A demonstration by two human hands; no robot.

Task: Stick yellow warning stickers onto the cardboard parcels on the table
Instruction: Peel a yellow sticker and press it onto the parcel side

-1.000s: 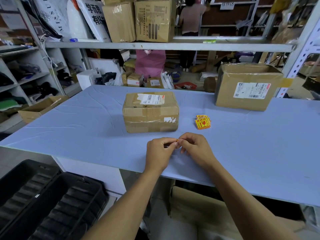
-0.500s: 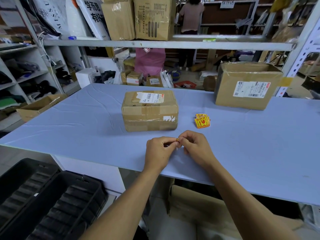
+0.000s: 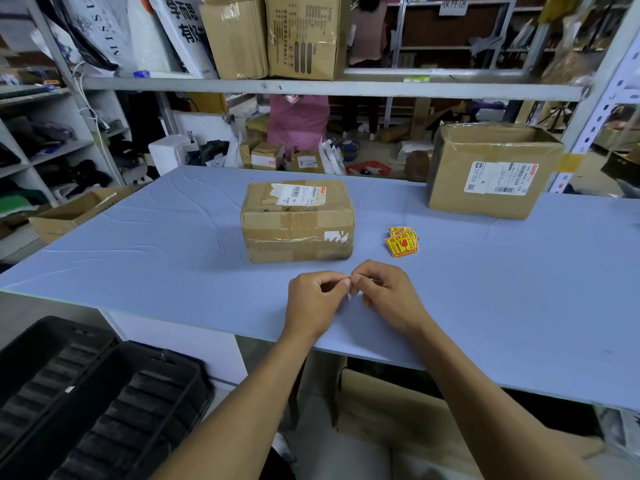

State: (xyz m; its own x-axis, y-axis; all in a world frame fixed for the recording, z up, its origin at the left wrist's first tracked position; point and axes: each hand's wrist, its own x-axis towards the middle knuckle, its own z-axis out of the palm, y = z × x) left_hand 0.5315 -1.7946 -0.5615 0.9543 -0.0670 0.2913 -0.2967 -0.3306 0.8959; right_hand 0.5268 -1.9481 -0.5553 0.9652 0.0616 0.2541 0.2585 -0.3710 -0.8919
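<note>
The flat tabletop (image 3: 145,244) is pale lavender-blue. The small rectangular cardboard parcel (image 3: 298,221) is tan-brown, banded with glossy beige tape, and carries a white label printed in black with a red mark. The fanned stack of stickers (image 3: 401,241) is yellow with red borders and red symbols. The larger cardboard box (image 3: 491,169) is tan with a white label.

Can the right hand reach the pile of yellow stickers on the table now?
Probably yes, but not at once. The stickers lie just beyond the right hand with bare table between. Both hands are busy pinching something small; the left hand would have to take it.
</note>
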